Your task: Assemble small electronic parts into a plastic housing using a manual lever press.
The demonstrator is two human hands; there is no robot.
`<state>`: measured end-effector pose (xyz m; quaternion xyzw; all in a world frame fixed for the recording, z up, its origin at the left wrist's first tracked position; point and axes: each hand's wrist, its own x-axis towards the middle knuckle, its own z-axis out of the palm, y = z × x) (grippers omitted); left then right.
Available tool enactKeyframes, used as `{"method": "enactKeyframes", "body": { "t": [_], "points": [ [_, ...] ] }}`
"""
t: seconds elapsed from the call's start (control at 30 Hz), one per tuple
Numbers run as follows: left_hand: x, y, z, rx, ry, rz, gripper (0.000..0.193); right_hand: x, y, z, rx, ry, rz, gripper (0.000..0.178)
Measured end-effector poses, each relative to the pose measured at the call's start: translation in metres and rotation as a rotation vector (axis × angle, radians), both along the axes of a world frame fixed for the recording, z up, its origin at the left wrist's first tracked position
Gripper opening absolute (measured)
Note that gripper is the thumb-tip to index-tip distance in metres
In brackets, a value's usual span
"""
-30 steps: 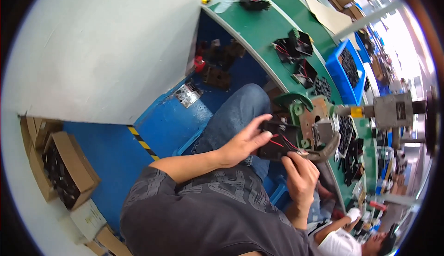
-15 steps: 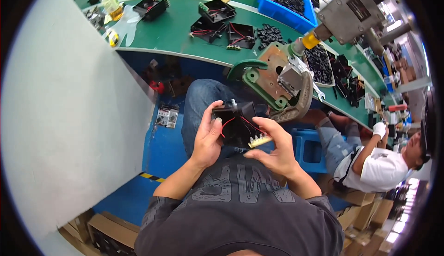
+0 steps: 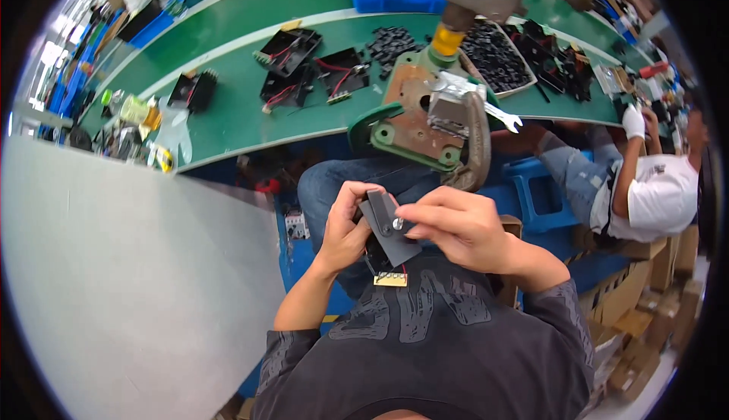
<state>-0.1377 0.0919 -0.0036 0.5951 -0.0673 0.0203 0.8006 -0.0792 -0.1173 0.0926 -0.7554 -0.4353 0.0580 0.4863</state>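
I hold a small black plastic housing (image 3: 387,230) over my lap, below the edge of the green desk (image 3: 250,127). It is flat and dark, with a shiny metal stud near its middle and thin red wires running down to a pale yellow connector (image 3: 391,279). My left hand (image 3: 345,230) clamps its left side; my right hand (image 3: 459,226) pinches its upper right edge.
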Motion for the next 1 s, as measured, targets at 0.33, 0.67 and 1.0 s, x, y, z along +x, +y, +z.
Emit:
{"method": "enactKeyframes", "body": {
  "t": [0.33, 0.67, 1.0],
  "points": [
    [0.025, 0.003, 0.012, 0.204, 0.058, -0.142, 0.029, 0.009, -0.003, -0.022, 0.168, -0.123, -0.138, 0.017],
    [0.022, 0.007, -0.006, -0.231, 0.219, 0.144, 0.046, 0.071, -0.004, 0.035, 0.093, 0.116, -0.222, 0.021],
    [0.035, -0.009, 0.036, -0.065, 0.026, 0.251, 0.038, 0.045, 0.0, 0.009, 0.143, -0.081, 0.035, 0.021]
  ]
}}
